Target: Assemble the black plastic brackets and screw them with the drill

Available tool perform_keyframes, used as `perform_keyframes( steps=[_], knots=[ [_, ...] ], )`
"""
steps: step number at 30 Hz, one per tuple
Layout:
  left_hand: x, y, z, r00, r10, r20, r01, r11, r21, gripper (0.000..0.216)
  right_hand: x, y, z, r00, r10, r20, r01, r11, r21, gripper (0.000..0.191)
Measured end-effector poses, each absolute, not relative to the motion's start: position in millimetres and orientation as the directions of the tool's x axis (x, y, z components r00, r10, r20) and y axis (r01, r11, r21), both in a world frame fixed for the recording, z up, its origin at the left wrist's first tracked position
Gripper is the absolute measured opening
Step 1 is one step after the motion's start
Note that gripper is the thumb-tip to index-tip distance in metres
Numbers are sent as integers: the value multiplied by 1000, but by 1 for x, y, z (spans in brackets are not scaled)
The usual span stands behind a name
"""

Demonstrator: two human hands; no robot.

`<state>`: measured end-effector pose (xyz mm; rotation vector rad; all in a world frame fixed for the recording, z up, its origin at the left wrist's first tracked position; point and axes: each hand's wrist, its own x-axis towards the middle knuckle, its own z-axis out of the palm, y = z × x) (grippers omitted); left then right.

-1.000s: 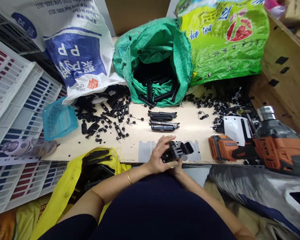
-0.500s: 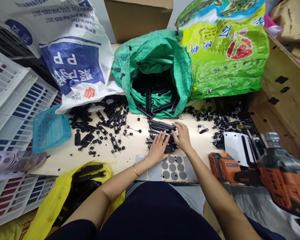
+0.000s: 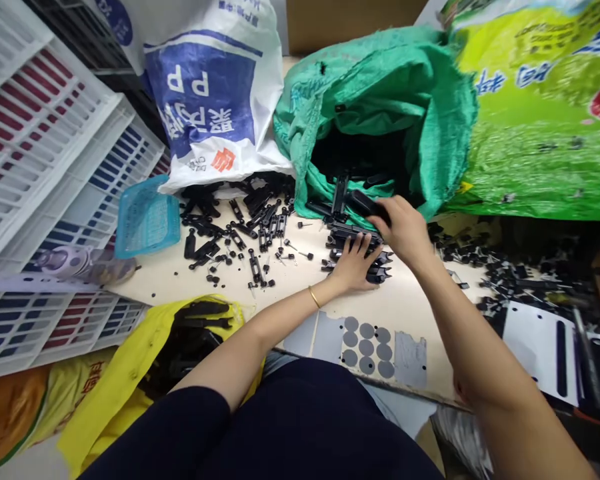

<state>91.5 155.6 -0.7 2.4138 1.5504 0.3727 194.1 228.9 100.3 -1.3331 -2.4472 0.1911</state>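
Observation:
My left hand (image 3: 359,262) lies flat with fingers spread on a row of long black plastic parts (image 3: 379,272) on the table. Just beyond it, my right hand (image 3: 404,227) grips a long black plastic part (image 3: 364,203) at the mouth of the green woven sack (image 3: 445,133). That part points up and left, and my fingers hide its near end. More black parts (image 3: 340,193) of the same sort lie inside the sack and over its lower edge.
Small black pieces (image 3: 255,267) lie scattered to the left, near a blue plastic basket (image 3: 147,217). A yellow bag (image 3: 130,380) with black parts hangs at the front left. Grey round stickers (image 3: 366,348) are at the table's front edge. A white plate (image 3: 537,353) lies at right.
My right hand has left the row and moved up to the sack's mouth, where it now holds a black part. My left hand stays on the row. The view has shifted right.

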Motion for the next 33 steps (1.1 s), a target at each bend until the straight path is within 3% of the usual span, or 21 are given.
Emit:
perform_keyframes(
  steps=[4, 6, 8, 9, 11, 13, 16, 21, 24, 27, 33],
  knots=[
    [83, 153, 8, 440, 896, 64, 801, -424, 422, 95, 240, 113, 99, -491, 868, 75, 781, 476, -404, 34],
    [67, 146, 15, 451, 890, 65, 784, -429, 449, 94, 260, 61, 75, -369, 929, 32, 861, 355, -364, 36],
    [40, 140, 23, 379, 923, 64, 812, -364, 456, 79, 269, 24, 44, -262, 965, -21, 923, 245, -297, 36],
    [22, 140, 27, 295, 954, 59, 845, -290, 449, 65, 269, 12, 29, -221, 974, -40, 943, 203, -265, 36],
    [-16, 143, 30, -68, 998, 16, 916, 56, 398, 43, 263, -2, 6, -178, 982, -65, 961, 159, -228, 35],
    [-51, 153, 29, -395, 919, -15, 880, 382, 280, 38, 255, -5, -6, -152, 986, -71, 966, 133, -222, 36],
    [-79, 172, 25, -510, 857, -72, 839, 514, 179, 39, 249, -4, -9, -129, 987, -91, 965, 104, -242, 37],
    [-78, 166, 36, -470, 880, -65, 876, 474, 91, 40, 253, -3, -4, -120, 982, -144, 952, 72, -298, 35],
    [-76, 132, 47, -326, 945, -29, 945, 326, 36, 36, 254, -3, -2, -111, 980, -163, 948, 56, -313, 34],
    [-79, 100, 47, -190, 973, -130, 982, 190, -7, 33, 254, -2, -2, -105, 980, -167, 946, 46, -320, 32],
    [-97, 79, 58, -69, 991, -115, 996, 62, -66, 34, 254, -1, -2, -98, 982, -162, 945, 41, -324, 33]
  ],
)
